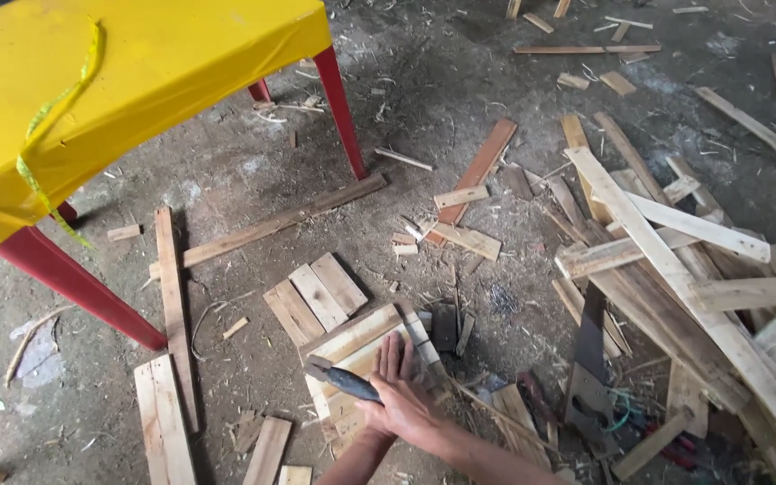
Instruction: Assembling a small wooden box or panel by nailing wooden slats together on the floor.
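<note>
Right hand (403,395): lies flat, fingers spread and stretched toward 12 o'clock, pressing on the small wooden frame (361,346) — it grips nothing.
Left hand: mostly hidden under the right hand; only its forearm (352,458) shows at 6 o'clock, and whether its fingers close on the handle cannot be told.
Hammer (343,380): dark handle and head lying across the frame, pointing to 10 o'clock from the hands.
Wooden frame: on the concrete floor (253,171) at lower centre, pale slats joined side by side.
Loose boards (316,296): three short pieces just beside the frame, at 11 o'clock from it.
Scrap pile (675,269): long crossed slats heaped at 3 o'clock.
Hand saw (588,368): dark blade lying at the pile's near edge.
Table (136,63): yellow top, red legs, at 10 o'clock — a yellow measuring tape (47,117) hangs over its edge.
</note>
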